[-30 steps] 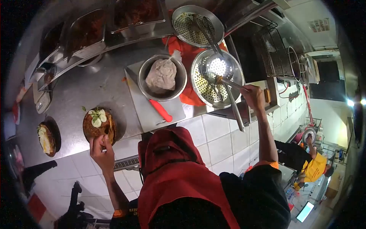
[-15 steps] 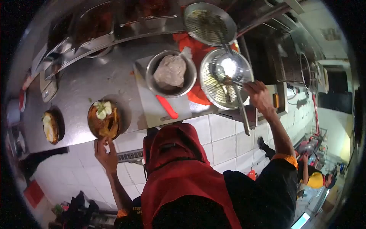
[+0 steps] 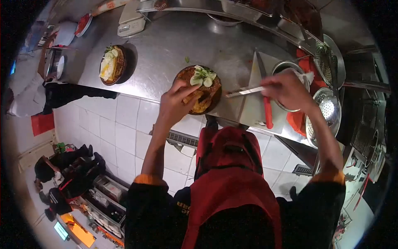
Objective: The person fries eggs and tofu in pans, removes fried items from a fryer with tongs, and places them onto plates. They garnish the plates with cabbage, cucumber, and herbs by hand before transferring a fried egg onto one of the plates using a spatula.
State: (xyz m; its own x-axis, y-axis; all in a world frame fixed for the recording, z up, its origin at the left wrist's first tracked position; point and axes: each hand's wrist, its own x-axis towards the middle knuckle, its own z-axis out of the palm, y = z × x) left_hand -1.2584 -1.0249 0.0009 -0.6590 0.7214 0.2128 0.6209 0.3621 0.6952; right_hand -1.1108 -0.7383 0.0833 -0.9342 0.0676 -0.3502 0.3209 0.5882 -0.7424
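A round brown dish (image 3: pixel 181 79) at the counter's front edge holds reddish-brown food, a yellow-brown piece and pale cucumber slices (image 3: pixel 203 77) with green leaves. My left hand (image 3: pixel 172 103) reaches over its left side, fingers apart and right at the food. My right hand (image 3: pixel 286 89), smeared by motion, is closed on metal tongs (image 3: pixel 245 91) whose tips point left, close to the dish. Below that hand lie a red-handled knife (image 3: pixel 268 114) on a pale cutting board (image 3: pixel 251 108) and a steel bowl (image 3: pixel 286 64), partly hidden.
Another garnished dish (image 3: pixel 120 66) stands to the left on the steel counter (image 3: pixel 155 58). Behind it is a scale (image 3: pixel 131 27). Perforated strainers (image 3: pixel 329 110) sit at the right beside red cloth (image 3: pixel 296 122). Other people (image 3: pixel 62 182) are at the lower left.
The view has swung left. My right hand has moved from the strainer toward the dish, bringing the tongs along. My left hand has gone from the dish's near rim to over its food.
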